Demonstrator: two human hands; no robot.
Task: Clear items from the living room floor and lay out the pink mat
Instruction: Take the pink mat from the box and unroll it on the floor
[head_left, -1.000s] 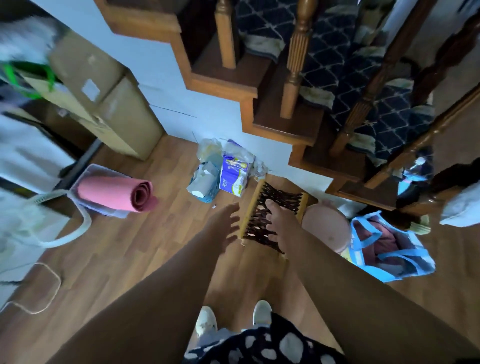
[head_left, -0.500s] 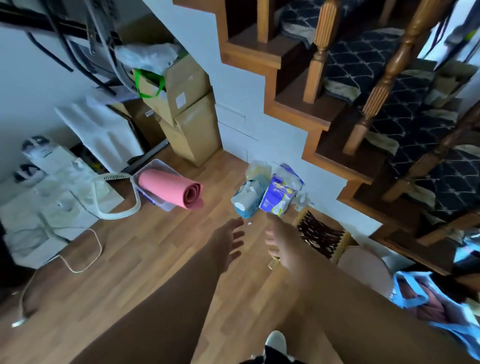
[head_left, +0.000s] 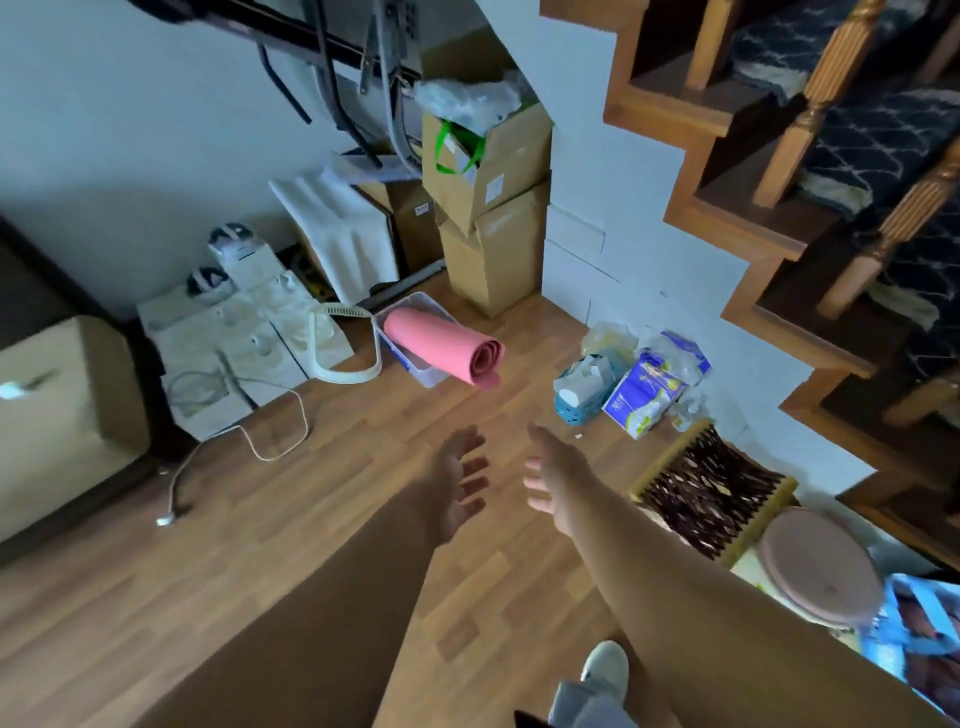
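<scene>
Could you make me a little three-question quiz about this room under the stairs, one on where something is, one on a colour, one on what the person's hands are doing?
1. Where does the rolled mat lie?
A. On a stair step
B. Across a clear plastic bin on the floor
C. On top of the cardboard boxes

2. What colour is the rolled mat?
A. Pink
B. Green
C. Black

3. What are the hands doing?
A. Both grip the mat
B. One holds a box
C. Both are open and hold nothing

Answers:
1 B: the rolled mat rests across the clear plastic bin, its spiral end jutting past the rim, in front of the stacked cardboard boxes.
2 A: its whole surface is pink.
3 C: the left hand and the right hand reach forward above the wooden floor, fingers spread, short of the mat.
</scene>
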